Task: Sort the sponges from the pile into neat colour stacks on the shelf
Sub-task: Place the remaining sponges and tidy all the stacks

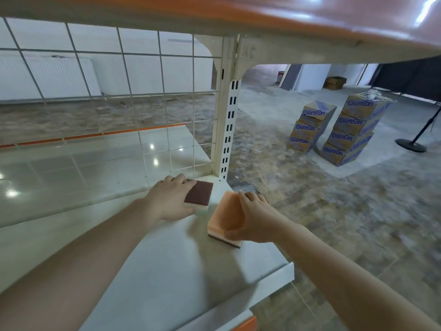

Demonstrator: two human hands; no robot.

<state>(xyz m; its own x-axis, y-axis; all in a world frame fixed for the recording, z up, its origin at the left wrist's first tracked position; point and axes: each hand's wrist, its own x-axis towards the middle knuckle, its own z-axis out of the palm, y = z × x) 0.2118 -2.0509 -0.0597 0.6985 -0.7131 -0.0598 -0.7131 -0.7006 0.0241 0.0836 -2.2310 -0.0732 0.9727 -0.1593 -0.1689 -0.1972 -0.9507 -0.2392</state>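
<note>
Placement is the step in hand, judging by the two sponges at the far right corner of the shelf (pixel 152 271), and doing it well calls for setting each one flat and square, edges parallel to the shelf front, so later sponges of the same colour can go straight on top. The two colours are best kept apart rather than touching, so the stacks do not lean into each other, and the right-hand one wants to sit back from the shelf's open end, which lies just beside it.

Nearest the person, at about 2 o'clock from the middle of the shelf, the right hand (pixel 256 219) grips the orange sponge (pixel 225 215), thumb curled round its near end and fingers over its far right edge. The sponge lies orange side up, its dark scouring layer showing as a thin band underneath, and it is turned at a slant to the shelf edge; whether it rests fully on the surface cannot be told.

A little farther in, at about 12 o'clock, the left hand (pixel 170 199) lies with fairly straight fingers on the second sponge (pixel 199 193), which lies flat with its dark brown scouring face up and a pale foam layer below. It covers the sponge's left part and seems to press rather than clasp it.

Beyond both, at 1 o'clock, stands the slotted upright post (pixel 230 120) with the wire grid panel (pixel 107 91) to its left. Far off at 2 o'clock, stacked cardboard boxes (pixel 338 130) sit on the floor. No pile of sponges is in view.
</note>
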